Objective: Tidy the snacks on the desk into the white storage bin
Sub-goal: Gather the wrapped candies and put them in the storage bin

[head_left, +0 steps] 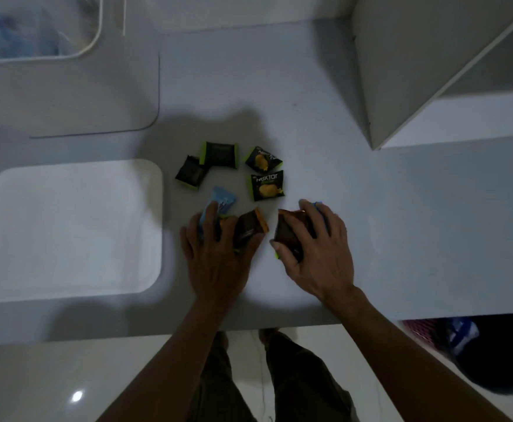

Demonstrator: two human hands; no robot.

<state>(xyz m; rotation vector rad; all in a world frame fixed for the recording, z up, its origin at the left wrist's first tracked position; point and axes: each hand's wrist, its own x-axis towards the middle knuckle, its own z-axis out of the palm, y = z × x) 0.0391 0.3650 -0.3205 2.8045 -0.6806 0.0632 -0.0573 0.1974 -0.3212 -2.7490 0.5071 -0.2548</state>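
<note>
The white storage bin (2, 233) sits at the left of the desk and looks empty. Several small snack packets lie in a loose ring mid-desk: two black-and-green ones (220, 154) (190, 173) at the back left, two with yellow fruit print (262, 159) (267, 185) at the right, and a light blue one (224, 200). My left hand (215, 257) lies over a brown-and-orange packet (250, 225) and the blue packet's edge. My right hand (319, 254) closes around a dark brown packet (288, 233), with a bit of blue wrapper showing at its fingertips.
A flat white lid or board (97, 95) lies behind the bin, and a clear container (36, 25) stands at the back left. A white shelf unit (416, 71) rises at the back right. The desk's front edge (310, 325) runs just below my wrists.
</note>
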